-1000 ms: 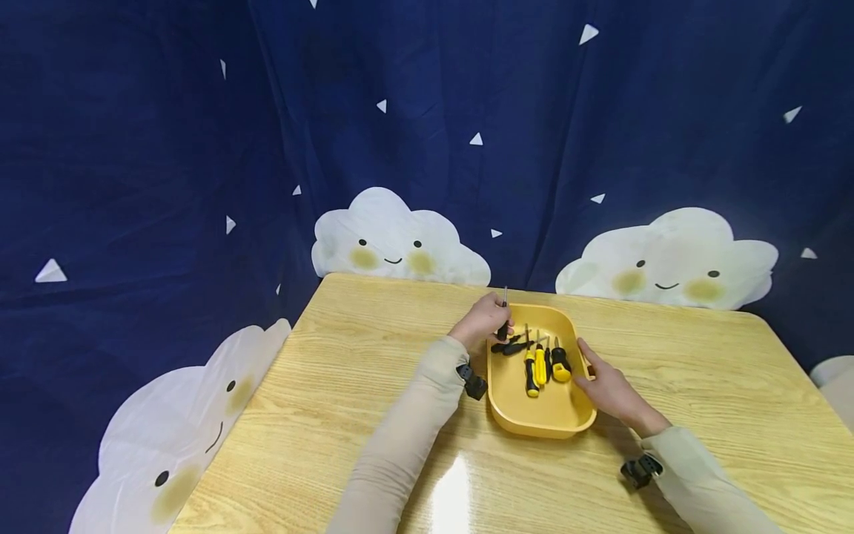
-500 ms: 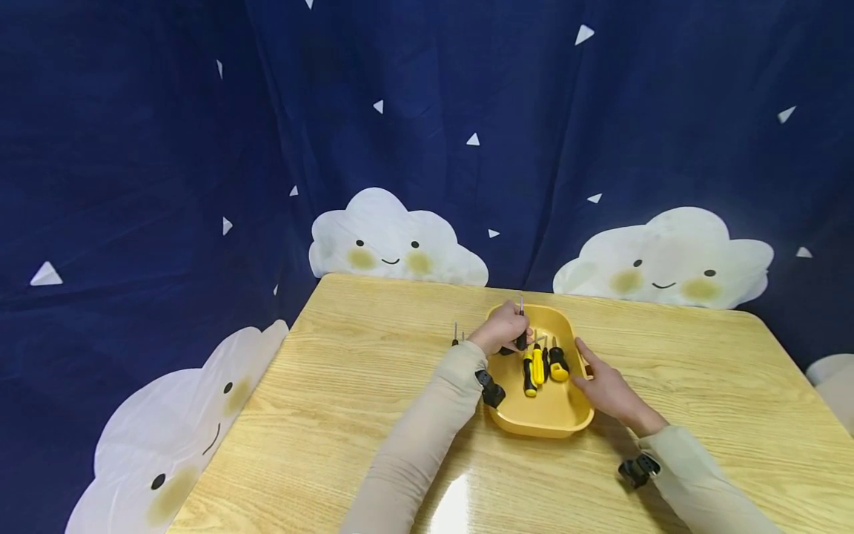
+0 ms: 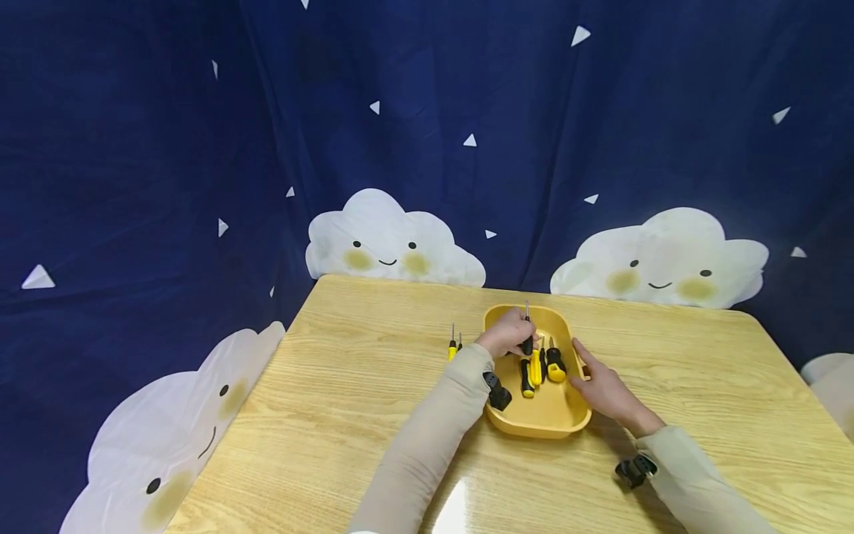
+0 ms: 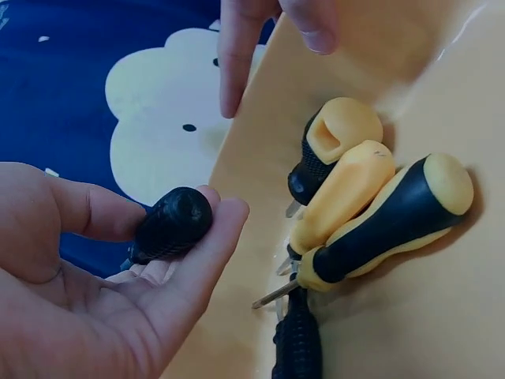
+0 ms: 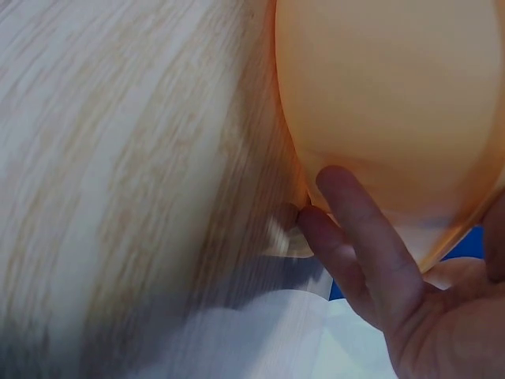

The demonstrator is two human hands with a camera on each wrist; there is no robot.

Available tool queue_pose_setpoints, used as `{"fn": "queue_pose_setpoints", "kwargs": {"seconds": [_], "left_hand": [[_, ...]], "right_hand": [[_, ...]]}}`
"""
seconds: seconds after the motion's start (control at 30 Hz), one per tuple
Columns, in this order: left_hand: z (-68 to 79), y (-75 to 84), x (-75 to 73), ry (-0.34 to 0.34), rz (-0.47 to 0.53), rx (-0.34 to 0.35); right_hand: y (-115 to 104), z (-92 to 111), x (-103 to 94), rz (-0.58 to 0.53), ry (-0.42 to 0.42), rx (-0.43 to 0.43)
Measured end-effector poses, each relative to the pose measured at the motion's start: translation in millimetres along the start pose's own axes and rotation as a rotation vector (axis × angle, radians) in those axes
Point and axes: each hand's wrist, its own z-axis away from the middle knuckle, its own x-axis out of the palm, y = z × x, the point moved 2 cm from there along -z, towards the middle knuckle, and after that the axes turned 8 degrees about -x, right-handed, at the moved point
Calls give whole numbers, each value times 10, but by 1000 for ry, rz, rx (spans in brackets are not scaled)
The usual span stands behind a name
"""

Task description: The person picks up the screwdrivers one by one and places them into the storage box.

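Note:
My left hand (image 3: 508, 334) holds a black-handled screwdriver (image 4: 175, 225) between thumb and fingers, its shaft pointing up and away in the head view. It is over the far left part of a yellow plastic tray (image 3: 534, 426). Below lie a yellow-and-black screwdriver (image 4: 387, 221), a yellow-handled one (image 4: 343, 193), a stubby screwdriver (image 3: 555, 365) and a slim black one (image 4: 298, 335). More black handles seen earlier are hidden behind the hand. On the tray's right side, my right hand (image 3: 607, 389) grips the rim, fingers outside (image 5: 367, 229) and thumb over the edge.
Left of the tray, a yellow-and-black screwdriver (image 3: 452, 348) and another shaft stand out on the wooden table (image 3: 320, 415), partly covered by the left sleeve (image 3: 427, 437). Behind the table hangs a dark blue curtain (image 3: 414, 96) with white clouds.
The left hand has moved right, from the tray's left rim to over the tray, with the screwdriver. Screwdrivers left of the tray have come into sight. The right hand keeps its place on the rim.

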Motion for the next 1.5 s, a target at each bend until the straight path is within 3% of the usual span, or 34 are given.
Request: {"fn": "queue_pose_setpoints", "kwargs": {"seconds": [0.37, 0.73, 1.5], "left_hand": [[-102, -101, 98, -7, -77, -2], [-121, -182, 144, 62, -165, -33], [-94, -170, 143, 52, -177, -45]], "right_hand": [[-25, 16, 9, 6, 8, -3], [-9, 10, 17, 9, 10, -2], [-8, 11, 13, 11, 1, 11]]}}
